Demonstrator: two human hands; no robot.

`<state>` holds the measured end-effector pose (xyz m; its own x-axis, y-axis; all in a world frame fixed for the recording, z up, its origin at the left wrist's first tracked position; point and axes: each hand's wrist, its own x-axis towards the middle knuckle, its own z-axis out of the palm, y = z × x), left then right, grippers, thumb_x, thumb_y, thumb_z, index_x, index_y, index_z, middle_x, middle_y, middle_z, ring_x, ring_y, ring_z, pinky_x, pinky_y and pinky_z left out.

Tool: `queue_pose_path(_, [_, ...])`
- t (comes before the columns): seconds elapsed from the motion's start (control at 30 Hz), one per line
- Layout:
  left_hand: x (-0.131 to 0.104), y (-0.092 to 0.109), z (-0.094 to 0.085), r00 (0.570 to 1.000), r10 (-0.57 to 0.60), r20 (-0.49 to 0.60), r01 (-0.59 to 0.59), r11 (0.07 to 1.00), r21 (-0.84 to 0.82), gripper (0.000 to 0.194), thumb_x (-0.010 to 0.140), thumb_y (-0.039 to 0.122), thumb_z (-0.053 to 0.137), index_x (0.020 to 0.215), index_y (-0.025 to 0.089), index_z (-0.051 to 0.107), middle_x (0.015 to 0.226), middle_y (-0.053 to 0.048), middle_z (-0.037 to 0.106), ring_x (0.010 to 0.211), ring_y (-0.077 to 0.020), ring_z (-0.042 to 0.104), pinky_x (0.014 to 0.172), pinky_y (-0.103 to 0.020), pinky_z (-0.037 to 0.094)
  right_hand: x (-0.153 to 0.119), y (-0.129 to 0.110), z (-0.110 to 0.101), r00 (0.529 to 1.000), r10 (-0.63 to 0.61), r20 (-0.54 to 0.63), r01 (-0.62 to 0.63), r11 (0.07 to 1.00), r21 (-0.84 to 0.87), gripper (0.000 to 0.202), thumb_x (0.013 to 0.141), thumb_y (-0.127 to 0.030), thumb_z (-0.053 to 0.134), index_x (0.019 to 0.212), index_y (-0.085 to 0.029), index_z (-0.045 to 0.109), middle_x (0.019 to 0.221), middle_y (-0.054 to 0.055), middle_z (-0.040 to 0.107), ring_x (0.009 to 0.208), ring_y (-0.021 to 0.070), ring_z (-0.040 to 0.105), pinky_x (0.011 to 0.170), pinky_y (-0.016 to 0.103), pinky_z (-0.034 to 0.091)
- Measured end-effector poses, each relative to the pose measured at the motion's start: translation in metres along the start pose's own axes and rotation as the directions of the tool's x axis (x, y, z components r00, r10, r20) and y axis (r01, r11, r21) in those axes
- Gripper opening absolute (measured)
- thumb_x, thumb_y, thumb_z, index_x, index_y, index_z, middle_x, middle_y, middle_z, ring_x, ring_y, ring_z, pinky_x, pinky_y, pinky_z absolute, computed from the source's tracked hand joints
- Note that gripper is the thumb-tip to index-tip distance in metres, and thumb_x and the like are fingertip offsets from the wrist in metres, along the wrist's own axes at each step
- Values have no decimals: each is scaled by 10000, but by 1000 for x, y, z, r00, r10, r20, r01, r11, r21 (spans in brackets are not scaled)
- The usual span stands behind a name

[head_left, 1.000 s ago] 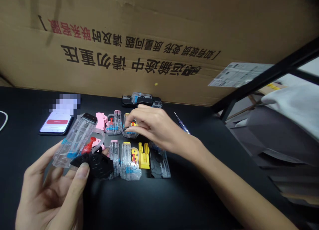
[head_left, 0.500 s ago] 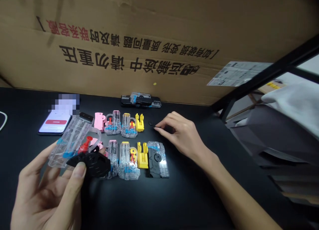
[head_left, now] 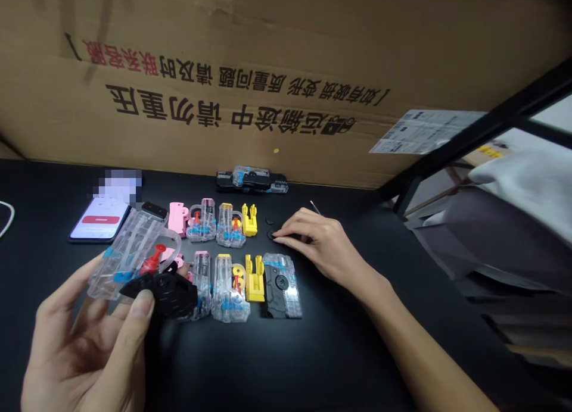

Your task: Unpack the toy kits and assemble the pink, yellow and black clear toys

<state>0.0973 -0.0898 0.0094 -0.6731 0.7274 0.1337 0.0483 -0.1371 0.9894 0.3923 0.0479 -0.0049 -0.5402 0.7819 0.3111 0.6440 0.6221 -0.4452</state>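
Observation:
My left hand [head_left: 96,340] grips a clear plastic toy casing [head_left: 127,251] with blue and red parts inside. A black plastic cover [head_left: 172,296] hangs at its lower right, under my thumb. My right hand [head_left: 319,239] is at the table, thumb and fingertips pinched on a small black disc [head_left: 270,235]. Just behind it lies another black disc [head_left: 269,221]. Between my hands are clear toy casings [head_left: 230,290] with blue and red insides, yellow clip-like parts [head_left: 255,284] and pink parts [head_left: 177,217]. A flat clear-and-black toy piece [head_left: 282,286] lies right of the yellow part.
A phone [head_left: 96,221] with a lit screen lies at the left, a black object [head_left: 154,210] beside it. Several clear-and-black pieces [head_left: 251,180] are stacked against a large cardboard box [head_left: 187,144]. A thin white-tipped stick [head_left: 314,206] shows behind my right hand. A black metal frame [head_left: 409,194] stands right.
My right hand has moved slightly left and toward me, from beside the far black disc to the nearer one. The thin stick has come into view. My left hand holds nearly still.

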Motion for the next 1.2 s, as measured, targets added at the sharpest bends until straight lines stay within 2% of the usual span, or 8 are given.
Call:
queue_pose_path(0.1, [-1, 2, 2, 999, -34, -30, 32, 997, -71, 602, 910, 348, 994, 1472, 335, 780, 1134, 24, 876, 869, -96, 785, 816, -73, 638, -1, -1, 1, 998, 48, -42, -48, 999, -4, 167, 1131, -323, 722, 1102, -231, 858, 1048, 90, 854, 960, 270, 763, 876, 417, 620])
queue_pose_path(0.3, [-4, 12, 10, 991, -98, -88, 95, 995, -42, 627, 838, 375, 1040, 1420, 298, 817, 1110, -1, 878, 858, -105, 777, 791, -43, 621, 2, 2, 11, 986, 128, -105, -133, 990, -38, 155, 1121, -329, 731, 1141, -222, 841, 1025, 96, 818, 988, 292, 728, 834, 417, 597])
queue_pose_path(0.43, [0, 7, 5, 993, -94, -73, 91, 995, -35, 626, 871, 363, 1021, 1452, 306, 795, 1133, -5, 884, 879, -107, 787, 835, -51, 626, 5, 4, 13, 986, 138, -89, -142, 989, -41, 142, 1100, -328, 763, 1139, -225, 852, 989, 84, 802, 971, 287, 718, 812, 404, 588])
queue_pose_path(0.6, [4, 0, -2, 996, -82, -28, 81, 996, -37, 672, 868, 378, 1025, 1490, 324, 778, 1169, 8, 891, 842, -98, 795, 785, -54, 642, 6, 4, 12, 984, 154, -86, -158, 987, -41, 159, 1087, -359, 785, 1142, -229, 858, 999, 90, 806, 955, 288, 715, 789, 404, 582])
queue_pose_path(0.77, [3, 2, 0, 998, -52, -48, 50, 998, -34, 668, 862, 371, 1027, 1485, 364, 783, 1119, 44, 893, 811, -84, 789, 776, -43, 640, 6, 3, 12, 985, 156, -73, -160, 986, -44, 132, 1059, -336, 831, 1122, -224, 862, 974, 78, 795, 948, 284, 708, 803, 400, 575])
queue_pose_path(0.87, [1, 5, 2, 995, -94, -36, 93, 995, -20, 645, 865, 362, 1024, 1467, 332, 795, 1129, 24, 895, 812, -94, 788, 784, -49, 640, 6, 3, 12, 986, 153, -68, -157, 987, -47, 109, 1066, -317, 823, 1108, -225, 865, 962, 72, 798, 941, 279, 707, 819, 401, 571])
queue_pose_path(1.03, [-1, 11, 9, 990, -116, -76, 113, 992, -48, 629, 860, 337, 1020, 1448, 291, 800, 1114, 9, 888, 860, -103, 784, 818, -38, 615, 8, 5, 11, 987, 146, -69, -150, 987, -55, 119, 1091, -308, 785, 1080, -227, 871, 946, 73, 804, 933, 279, 701, 835, 413, 569])
queue_pose_path(1.2, [-1, 12, 11, 987, -136, -91, 133, 991, -28, 592, 854, 344, 1021, 1412, 321, 823, 1063, 24, 877, 796, -85, 764, 727, -41, 595, 10, 8, 11, 987, 139, -75, -144, 987, -68, 199, 1128, -369, 729, 1073, -247, 876, 967, 78, 805, 942, 283, 704, 859, 440, 560])
